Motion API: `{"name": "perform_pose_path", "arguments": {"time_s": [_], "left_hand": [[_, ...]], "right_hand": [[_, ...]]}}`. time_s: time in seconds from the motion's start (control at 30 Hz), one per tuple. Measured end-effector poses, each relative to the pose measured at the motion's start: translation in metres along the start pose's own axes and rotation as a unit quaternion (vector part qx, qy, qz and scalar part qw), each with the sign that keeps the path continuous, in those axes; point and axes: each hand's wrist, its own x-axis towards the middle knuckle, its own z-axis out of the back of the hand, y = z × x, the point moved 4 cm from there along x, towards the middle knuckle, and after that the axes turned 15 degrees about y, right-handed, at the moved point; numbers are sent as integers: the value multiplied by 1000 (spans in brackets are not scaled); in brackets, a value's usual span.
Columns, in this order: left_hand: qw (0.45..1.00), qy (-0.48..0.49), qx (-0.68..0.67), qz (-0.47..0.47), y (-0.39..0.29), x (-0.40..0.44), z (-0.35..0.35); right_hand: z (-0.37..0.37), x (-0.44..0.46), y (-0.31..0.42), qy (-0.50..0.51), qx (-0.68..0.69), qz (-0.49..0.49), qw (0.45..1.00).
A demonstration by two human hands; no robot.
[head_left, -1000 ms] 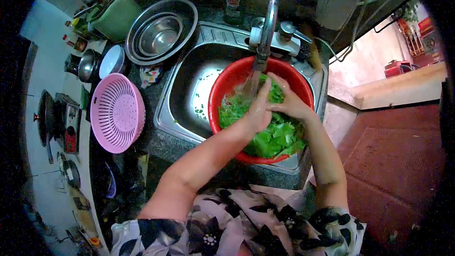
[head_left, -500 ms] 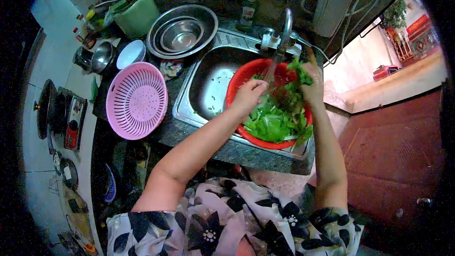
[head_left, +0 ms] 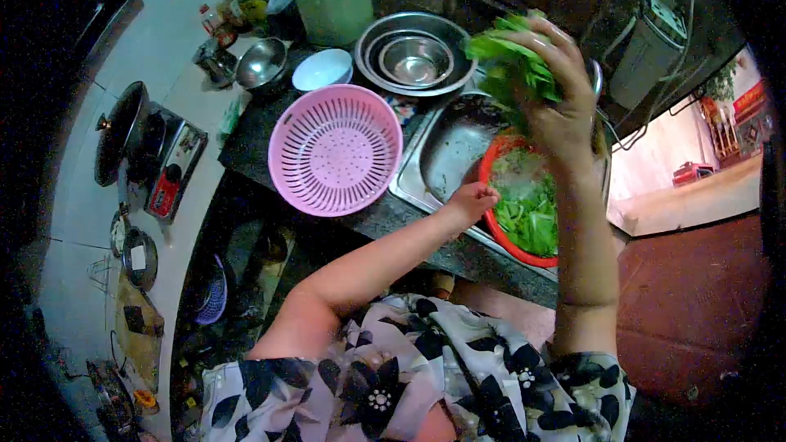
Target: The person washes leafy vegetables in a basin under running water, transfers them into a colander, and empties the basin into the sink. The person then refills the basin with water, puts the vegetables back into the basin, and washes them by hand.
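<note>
High over the sink, my right hand (head_left: 569,86) is closed around a bunch of leafy greens (head_left: 517,61), with leaves sticking out toward the left. More greens (head_left: 528,221) lie in water in a red basin (head_left: 501,237), whose right side is hidden behind my right forearm. My left hand (head_left: 473,200) is at the basin's left rim with its fingers curled together; whatever they may hold is hidden. The basin sits in the metal sink (head_left: 446,160). To the left, a pink colander (head_left: 337,151) stands on the counter with nothing in it.
Nested metal bowls (head_left: 416,57) and a white bowl (head_left: 322,71) stand behind the colander. A green container (head_left: 332,8) and several bottles (head_left: 233,12) are farther back. On the left are a gas stove (head_left: 178,170) and a pan lid (head_left: 121,133).
My right hand has lifted the greens up out of the basin. My left hand has drawn back from the basin's middle to its left rim. The view has swung left.
</note>
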Motion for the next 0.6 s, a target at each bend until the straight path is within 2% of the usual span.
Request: {"name": "perform_pose_path", "arguments": {"time_s": [0.03,0.13,0.17,0.2,0.23,0.27,0.3,0.37,0.4,0.47,0.53,0.57,0.6], "left_hand": [[995,14,82,-58,2,-1,9],[992,25,123,28,2,-16,26],[989,20,22,-146,-3,-24,21],[989,49,-19,-135,3,-19,22],[987,79,-59,-123,12,-11,25],[983,110,-99,-109,19,-7,25],[981,74,-130,-124,22,-10,29],[981,19,-147,-122,28,-12,31],[986,0,-133,-105,33,-12,31],[1000,9,2,-9,41,-5,41],[993,-13,104,-61,13,-9,28],[993,-15,113,-38,1,-8,23],[992,-17,124,-14,-4,-2,18]], "right_hand": [[-20,15,11,-5,27,0,1000],[-97,32,32,-4,77,-8,997],[-134,28,31,69,106,-21,992],[-168,19,28,142,133,-34,980],[-191,1,32,237,67,-60,967],[-198,-8,33,281,57,-68,956],[-206,-17,34,325,45,-75,942],[-195,-19,13,325,130,-50,935],[-181,-19,1,305,151,-95,936],[-119,-18,-8,305,234,-232,894],[-69,-54,-46,253,219,-230,914],[-41,-74,-60,251,185,-217,925],[-9,-94,-64,293,154,-295,896]]}}
